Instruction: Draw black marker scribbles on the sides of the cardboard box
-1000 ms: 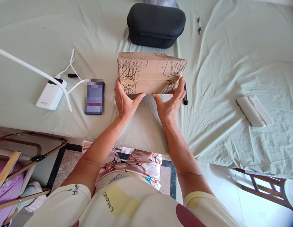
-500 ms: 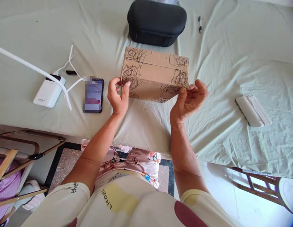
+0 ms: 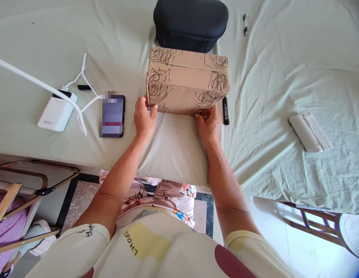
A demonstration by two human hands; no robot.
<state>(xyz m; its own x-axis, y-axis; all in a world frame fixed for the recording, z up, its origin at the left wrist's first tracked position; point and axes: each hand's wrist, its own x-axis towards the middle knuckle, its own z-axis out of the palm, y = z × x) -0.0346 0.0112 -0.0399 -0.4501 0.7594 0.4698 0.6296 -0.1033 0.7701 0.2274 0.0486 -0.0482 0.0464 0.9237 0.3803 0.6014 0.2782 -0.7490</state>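
Observation:
A brown cardboard box (image 3: 187, 79) covered in black scribbles rests on the pale green sheet (image 3: 283, 77) in front of me. My left hand (image 3: 144, 117) pinches its near left corner, fingers curled on the edge. My right hand (image 3: 209, 124) grips the near bottom edge toward the right corner. A black marker (image 3: 225, 111) lies on the sheet just right of the box, beside my right hand.
A black zip case (image 3: 190, 23) sits behind the box. Left of it lie a phone (image 3: 112, 116), a white power bank (image 3: 56, 112) with white cables, and a white rod. A white flat device (image 3: 309, 132) lies right; a small pen (image 3: 245, 22) is far back.
The box was lifted and tilted in both hands half a second ago; now it is set down on the sheet, with both hands moved to its near bottom edge.

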